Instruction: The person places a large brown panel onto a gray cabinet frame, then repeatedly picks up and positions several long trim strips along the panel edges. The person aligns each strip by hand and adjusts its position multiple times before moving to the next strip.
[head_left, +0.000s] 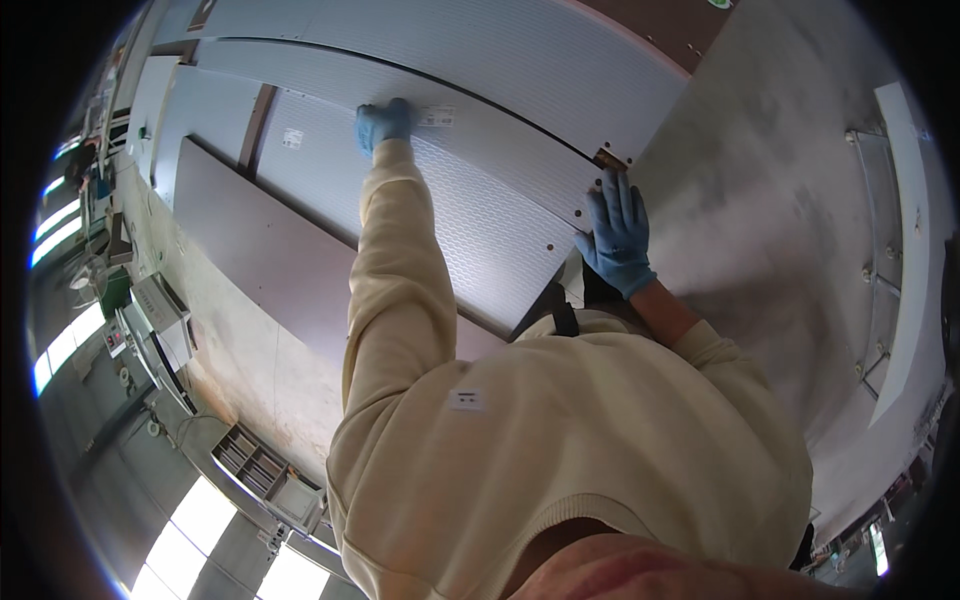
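Both hands wear blue gloves and rest at a long grey panel (500, 150) with a fine textured face and a white label. My left hand (385, 122) is closed at the near long edge of this panel, its fingers curled and partly hidden. At the panel's right end my right hand (618, 230) lies with fingers stretched out over the corner, next to small dark holes and a brown notch (608, 158). Beneath and nearer to me is a second, shinier textured panel (480, 215), also labelled.
Another grey panel (480, 50) lies beyond a dark gap. A plain greyish-brown board (260, 250) sticks out on my near left. Concrete floor (740, 200) shows to the right, with a white-edged frame (905, 250) farther out. A fan (88, 278) and cabinets stand at far left.
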